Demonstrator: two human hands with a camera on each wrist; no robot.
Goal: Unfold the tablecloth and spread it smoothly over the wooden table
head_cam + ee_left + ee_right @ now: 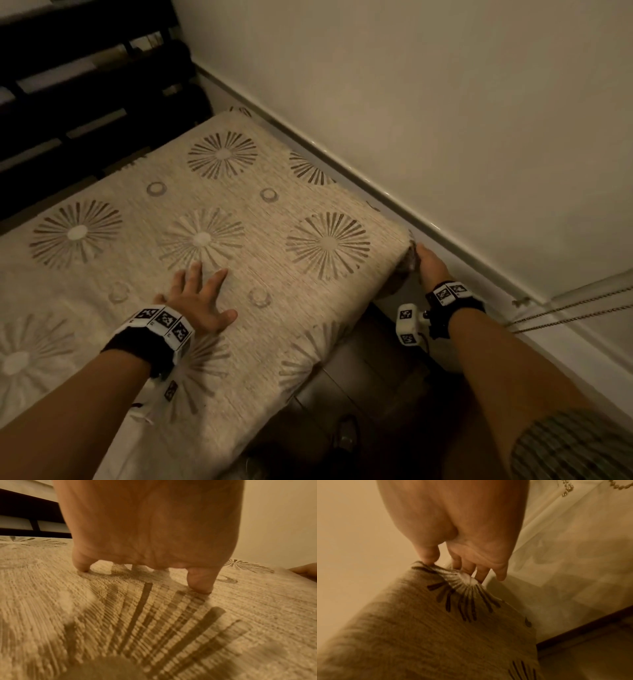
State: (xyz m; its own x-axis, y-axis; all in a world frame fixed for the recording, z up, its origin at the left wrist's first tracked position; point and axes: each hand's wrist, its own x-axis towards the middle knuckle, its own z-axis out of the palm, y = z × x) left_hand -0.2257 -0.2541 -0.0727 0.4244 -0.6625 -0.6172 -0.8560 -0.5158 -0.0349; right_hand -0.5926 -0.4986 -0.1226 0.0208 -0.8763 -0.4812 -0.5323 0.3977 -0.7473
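Note:
A beige tablecloth with brown starburst and ring patterns lies spread over the table, hiding the wood. Its right end hangs over the edge. My left hand lies flat on the cloth with fingers spread; in the left wrist view the fingertips press into the weave. My right hand is at the far right corner beside the wall. In the right wrist view the thumb and fingers pinch a bunched fold of the cloth at that corner.
A pale wall with a skirting ledge runs close along the table's far side. Dark slatted furniture stands at the back left. Bead cords hang at the right. Dark tiled floor shows below the table's right end.

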